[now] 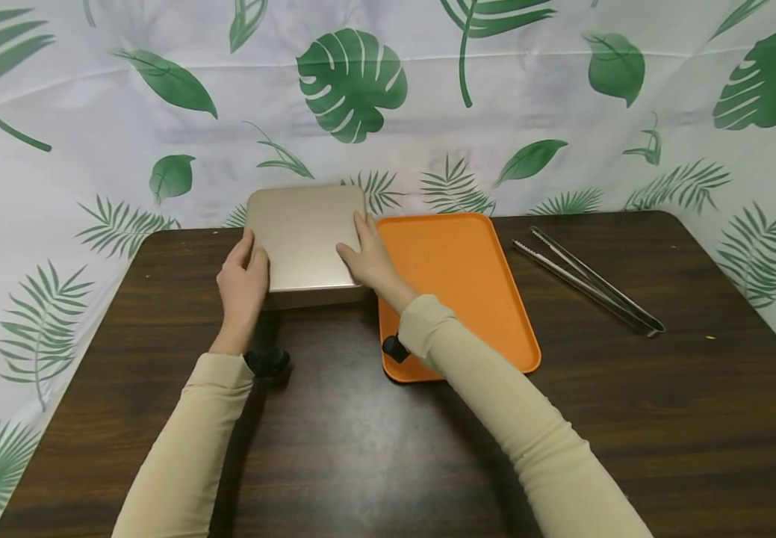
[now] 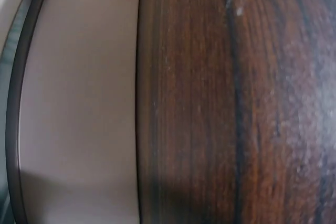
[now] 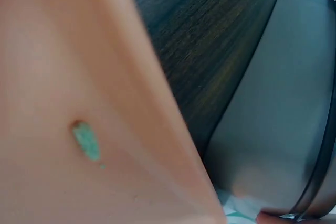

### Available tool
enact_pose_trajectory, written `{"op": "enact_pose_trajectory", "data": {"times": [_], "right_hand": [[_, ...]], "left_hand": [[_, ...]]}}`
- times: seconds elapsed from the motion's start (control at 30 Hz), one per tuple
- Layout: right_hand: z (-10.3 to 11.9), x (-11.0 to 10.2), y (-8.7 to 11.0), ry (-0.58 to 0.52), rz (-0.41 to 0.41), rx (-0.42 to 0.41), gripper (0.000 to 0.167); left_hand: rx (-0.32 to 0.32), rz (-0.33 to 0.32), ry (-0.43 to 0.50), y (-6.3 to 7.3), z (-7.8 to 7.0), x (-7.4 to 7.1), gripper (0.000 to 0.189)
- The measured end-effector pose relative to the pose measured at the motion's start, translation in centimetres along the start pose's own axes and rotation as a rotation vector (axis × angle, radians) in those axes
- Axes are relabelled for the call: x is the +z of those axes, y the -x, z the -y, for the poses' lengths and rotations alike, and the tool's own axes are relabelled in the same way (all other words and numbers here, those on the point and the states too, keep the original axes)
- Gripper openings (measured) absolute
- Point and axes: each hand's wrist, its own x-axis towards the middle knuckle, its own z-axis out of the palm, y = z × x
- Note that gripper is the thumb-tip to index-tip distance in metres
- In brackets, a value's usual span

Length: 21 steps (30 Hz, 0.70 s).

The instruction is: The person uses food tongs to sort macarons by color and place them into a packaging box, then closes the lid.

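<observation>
A square metal tin with a pale gold lid (image 1: pixel 303 243) stands at the back left of the table. My left hand (image 1: pixel 242 280) grips the lid's left edge, thumb near the top. On the opposite side my right hand (image 1: pixel 370 258) holds the right edge, its thumb lying over the top face. The tin's front wall (image 1: pixel 320 299) shows below the lid. Both wrist views show that wall up close, with a dark line along its upper rim; in the left wrist view a pale edge sits beyond the rim. What the tin contains is hidden.
An orange tray (image 1: pixel 455 291) lies right beside the tin, partly under my right forearm. Metal tongs (image 1: pixel 589 284) rest to the tray's right. A leaf-patterned curtain (image 1: pixel 414 112) hangs behind the dark wooden table (image 1: pixel 334 448). The right wrist view shows a small green patch (image 3: pixel 86 140) on the tray.
</observation>
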Motion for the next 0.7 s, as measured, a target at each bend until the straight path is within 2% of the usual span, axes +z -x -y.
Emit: {"op": "enact_pose_trajectory", "data": {"times": [0.27, 0.5, 0.7], "right_hand": [[-0.3, 0.0, 0.3, 0.055, -0.007, 0.034, 0.066], [0.0, -0.1, 0.8, 0.127, 0.0, 0.058, 0.065], [-0.1, -0.3, 0.8, 0.176, -0.029, 0.03, 0.062]], "left_hand": [[0.002, -0.011, -0.088, 0.6, 0.1, 0.1, 0.047], [-0.018, -0.043, -0.23, 1.1, 0.2, 0.2, 0.045], [-0.021, -0.038, -0.289, 1.2, 0.2, 0.0, 0.046]]}}
